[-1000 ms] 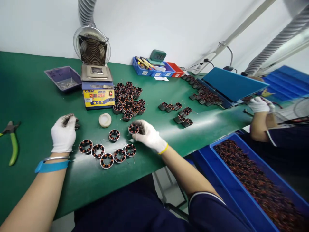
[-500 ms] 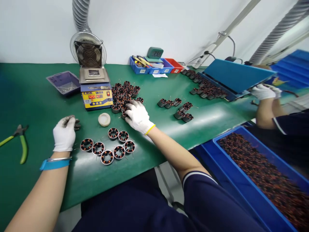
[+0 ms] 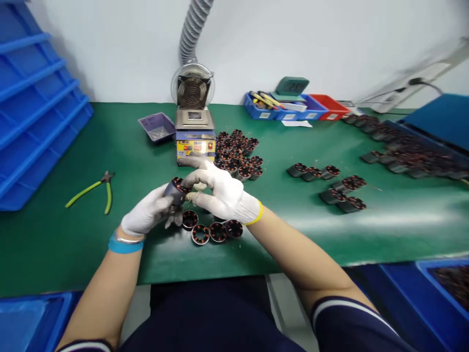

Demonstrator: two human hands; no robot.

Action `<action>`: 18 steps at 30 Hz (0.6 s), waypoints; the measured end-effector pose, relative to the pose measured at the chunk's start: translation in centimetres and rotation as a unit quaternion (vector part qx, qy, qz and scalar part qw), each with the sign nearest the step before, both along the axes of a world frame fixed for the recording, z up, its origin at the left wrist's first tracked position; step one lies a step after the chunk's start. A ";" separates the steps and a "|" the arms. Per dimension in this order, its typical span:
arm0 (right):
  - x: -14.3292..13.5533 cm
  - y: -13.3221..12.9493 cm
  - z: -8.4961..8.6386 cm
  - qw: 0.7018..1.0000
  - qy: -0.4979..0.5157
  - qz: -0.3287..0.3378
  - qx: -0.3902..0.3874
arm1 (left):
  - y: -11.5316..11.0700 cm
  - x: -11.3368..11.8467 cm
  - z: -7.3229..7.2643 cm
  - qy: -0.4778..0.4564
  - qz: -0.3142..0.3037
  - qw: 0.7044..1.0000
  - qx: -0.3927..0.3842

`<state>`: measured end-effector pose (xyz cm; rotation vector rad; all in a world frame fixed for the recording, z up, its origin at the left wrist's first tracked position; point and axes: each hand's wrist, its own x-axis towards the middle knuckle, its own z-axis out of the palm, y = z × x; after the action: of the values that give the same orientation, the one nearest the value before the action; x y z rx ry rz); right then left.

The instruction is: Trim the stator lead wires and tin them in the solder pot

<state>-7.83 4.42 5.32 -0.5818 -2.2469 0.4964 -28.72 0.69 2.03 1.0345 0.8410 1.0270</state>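
Observation:
A motor stator (image 3: 176,191), a dark cylinder with copper windings at its top, is raised off the table in my gloved left hand (image 3: 152,211), whose fingers close round its side. My gloved right hand (image 3: 220,189) is at the stator's right side, fingers spread, with thumb and fingertips beside its upper rim; light contact cannot be told. Under and in front of the hands several stators stand on the table, among them a ring-shaped stator (image 3: 200,234). Behind my right hand is a cluster of stators (image 3: 244,173). A pale round lid (image 3: 200,187) is partly hidden by my right hand.
A yellow-and-blue soldering pot (image 3: 196,146) stands behind the hands, a purple tray (image 3: 157,128) beside it. Green-handled cutters (image 3: 107,183) lie left. More stators (image 3: 331,195) are at right. Blue bins (image 3: 261,111) line the wall; stacked blue crates (image 3: 32,107) rise at left.
My right hand has left the stator cluster and come to my left hand, which now holds a stator upright. The view has swung left, and the co-worker's hands are out of sight.

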 end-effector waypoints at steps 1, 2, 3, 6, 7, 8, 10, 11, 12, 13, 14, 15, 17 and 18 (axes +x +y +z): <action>-0.7 0.1 -0.2 1.000 0.010 -0.023 0.019 | -0.2 0.0 0.0 -0.009 -0.012 1.000 -0.004; -1.2 0.1 -0.4 0.997 0.021 -0.055 0.040 | -0.2 0.0 0.0 -0.017 0.000 1.000 -0.001; -1.5 0.2 -0.8 0.994 0.034 -0.089 0.062 | 0.0 0.0 -0.2 -0.024 0.039 0.999 0.010; -1.9 0.2 -1.5 0.980 0.061 -0.156 0.109 | 0.7 0.2 -0.7 -0.030 0.145 0.988 0.035; -2.0 0.1 -1.6 0.977 0.064 -0.166 0.117 | 0.9 0.3 -0.8 -0.027 0.168 0.985 0.040; -2.2 0.0 -1.7 0.975 0.065 -0.172 0.126 | 1.1 0.5 -1.0 -0.022 0.186 0.981 0.045; -2.5 -0.1 -1.6 0.972 0.066 -0.176 0.140 | 1.3 0.7 -1.3 -0.010 0.213 0.976 0.053; -2.7 -0.1 -1.5 0.972 0.067 -0.174 0.144 | 1.3 0.9 -1.4 -0.005 0.225 0.973 0.057; -2.9 -0.1 -1.5 0.972 0.068 -0.170 0.148 | 1.3 1.0 -1.4 -0.001 0.235 0.970 0.060; -3.0 -0.1 -1.4 0.972 0.069 -0.167 0.150 | 1.3 1.1 -1.4 0.004 0.243 0.968 0.060; -3.1 0.0 -1.4 0.973 0.069 -0.166 0.148 | 1.2 1.2 -1.4 0.008 0.247 0.967 0.058; -3.2 0.1 -1.4 0.973 0.067 -0.168 0.142 | 1.1 1.3 -1.3 0.009 0.246 0.968 0.053; -3.3 0.3 -1.2 0.974 0.053 -0.178 0.126 | 0.8 1.4 -1.0 -0.015 0.223 0.974 0.029; -3.3 0.4 -0.9 0.975 0.040 -0.186 0.118 | 0.6 1.3 -0.8 -0.047 0.200 0.979 0.014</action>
<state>-11.13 4.79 4.46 -0.8175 -2.0175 0.0611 -27.41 1.32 1.27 0.8497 0.9816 1.4195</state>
